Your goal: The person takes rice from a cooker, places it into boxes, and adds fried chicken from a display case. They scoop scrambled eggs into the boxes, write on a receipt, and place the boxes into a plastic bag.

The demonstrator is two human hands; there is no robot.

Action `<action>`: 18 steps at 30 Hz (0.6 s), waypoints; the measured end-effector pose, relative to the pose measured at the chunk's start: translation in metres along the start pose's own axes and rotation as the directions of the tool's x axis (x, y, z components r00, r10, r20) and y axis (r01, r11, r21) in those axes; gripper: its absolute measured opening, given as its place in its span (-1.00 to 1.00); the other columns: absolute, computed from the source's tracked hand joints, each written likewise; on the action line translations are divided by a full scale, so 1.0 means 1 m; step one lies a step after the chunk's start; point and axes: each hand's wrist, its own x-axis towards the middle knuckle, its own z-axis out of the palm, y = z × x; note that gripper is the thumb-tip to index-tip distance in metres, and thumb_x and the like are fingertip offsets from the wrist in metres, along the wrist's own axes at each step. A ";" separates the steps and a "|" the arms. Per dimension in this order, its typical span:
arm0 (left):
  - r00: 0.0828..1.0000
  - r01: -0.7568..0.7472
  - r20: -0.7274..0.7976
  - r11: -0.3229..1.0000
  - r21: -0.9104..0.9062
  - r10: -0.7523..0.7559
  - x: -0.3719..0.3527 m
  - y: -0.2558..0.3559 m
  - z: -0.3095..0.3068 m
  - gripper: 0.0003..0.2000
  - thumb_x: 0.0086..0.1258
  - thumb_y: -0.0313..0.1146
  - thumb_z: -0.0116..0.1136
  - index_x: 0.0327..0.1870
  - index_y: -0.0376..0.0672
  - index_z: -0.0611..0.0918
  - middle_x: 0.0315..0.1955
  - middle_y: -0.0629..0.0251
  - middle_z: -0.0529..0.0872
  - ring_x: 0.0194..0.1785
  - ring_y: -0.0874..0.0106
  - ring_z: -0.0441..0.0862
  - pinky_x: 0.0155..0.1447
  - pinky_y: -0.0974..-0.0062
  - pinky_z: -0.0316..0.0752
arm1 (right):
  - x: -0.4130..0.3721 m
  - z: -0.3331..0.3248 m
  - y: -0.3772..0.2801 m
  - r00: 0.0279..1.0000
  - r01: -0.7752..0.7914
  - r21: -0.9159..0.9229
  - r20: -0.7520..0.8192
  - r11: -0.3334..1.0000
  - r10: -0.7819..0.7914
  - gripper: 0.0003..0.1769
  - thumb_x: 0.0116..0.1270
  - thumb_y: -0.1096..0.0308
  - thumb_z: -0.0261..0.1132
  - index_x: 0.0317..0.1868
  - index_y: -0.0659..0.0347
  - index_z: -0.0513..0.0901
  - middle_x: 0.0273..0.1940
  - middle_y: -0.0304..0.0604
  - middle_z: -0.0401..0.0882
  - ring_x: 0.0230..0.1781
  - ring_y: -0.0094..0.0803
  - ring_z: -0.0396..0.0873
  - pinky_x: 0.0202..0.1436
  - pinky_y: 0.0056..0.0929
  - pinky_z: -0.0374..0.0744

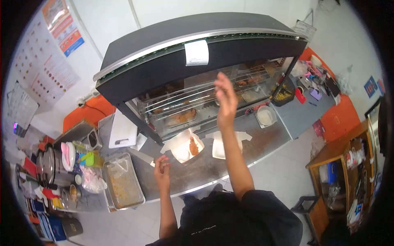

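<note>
My right hand (225,98) is raised in front of the glass-fronted food warmer (246,47), fingers extended and nothing visible in them. Low over the counter, my left hand (162,168) is loosely curled with its fingers apart, holding nothing. Just right of it sits an open paper food box (175,155) with white rice (182,153) and a piece of fried chicken (193,146). A second open paper box (218,150) stands beside it, partly hidden by my right forearm; its contents look white. Inside the warmer, a tray of fried pieces (180,118) lies below wire racks (180,98).
At the left are a white cutting board (123,130), a metal tray with crumbs (124,182) and a large pot (51,166). A white container (266,116) and a dark bin of yellowish food (283,95) stand right. A receipt (197,53) hangs on the warmer. A wooden shelf (336,164) is at far right.
</note>
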 end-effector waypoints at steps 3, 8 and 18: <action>1.000 -0.017 0.022 0.999 -0.034 0.018 -0.003 0.010 0.021 -0.63 0.32 -0.49 0.05 0.18 -0.24 0.50 0.01 0.21 0.61 -0.14 0.50 0.58 0.00 0.57 0.45 | 0.057 0.000 -0.029 0.991 0.009 0.085 0.131 0.996 -0.020 -0.62 0.40 0.23 0.15 0.08 0.28 0.62 0.30 0.03 0.42 0.32 -0.27 0.36 0.34 -0.30 0.33; 0.994 -0.003 0.108 0.988 -0.154 0.020 0.000 0.042 0.056 -0.58 0.44 -0.27 0.09 0.24 -0.29 0.45 0.07 0.15 0.58 0.05 0.42 0.52 0.15 0.48 0.40 | 0.047 0.006 -0.036 0.889 -0.212 0.095 0.432 0.973 0.152 -0.61 0.36 0.27 0.25 0.16 0.19 0.61 0.24 -0.04 0.49 0.23 -0.29 0.46 0.34 -0.30 0.36; 0.833 0.520 0.394 0.792 -0.319 -0.388 -0.016 -0.024 0.052 -0.39 0.47 -0.12 0.08 0.38 -0.36 0.27 -0.10 0.13 0.64 0.02 0.25 0.61 0.20 0.30 0.47 | -0.232 -0.081 -0.002 0.376 -0.689 -0.266 0.664 0.674 0.646 -0.76 0.40 0.35 0.24 0.00 0.27 0.67 -0.03 -0.08 0.67 -0.03 -0.43 0.60 0.04 -0.41 0.55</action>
